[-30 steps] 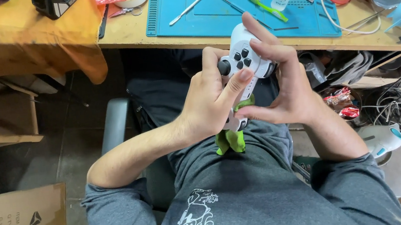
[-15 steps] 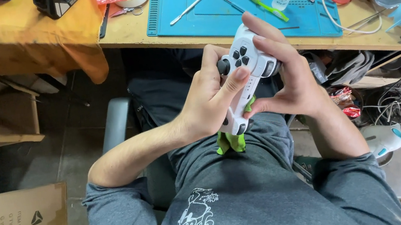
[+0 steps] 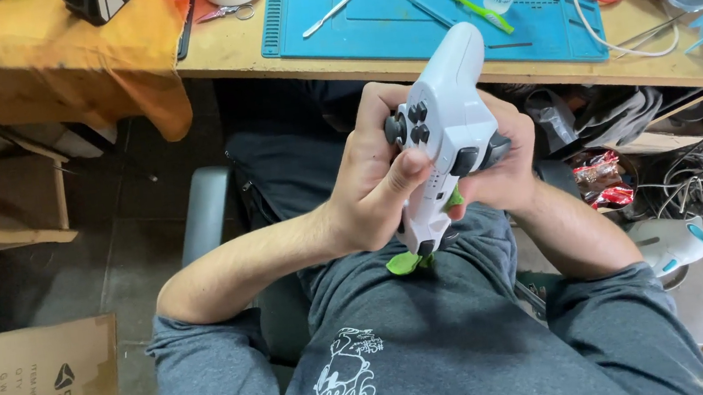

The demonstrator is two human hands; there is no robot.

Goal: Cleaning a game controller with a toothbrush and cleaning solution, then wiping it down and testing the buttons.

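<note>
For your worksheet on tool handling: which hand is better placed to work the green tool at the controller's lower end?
Probably the right hand: its fingers touch the green tool, while the left hand braces the controller.

Smooth white plastic controller (image 3: 448, 116), matt blue mat (image 3: 402, 20)

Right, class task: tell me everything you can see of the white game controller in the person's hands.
The white plastic game controller is held on end above the lap, below the table edge. Black round buttons sit on its face, darker parts near its middle. The left hand wraps one side, thumb on its face; the right hand grips behind. A green piece shows at its lower end.
</note>
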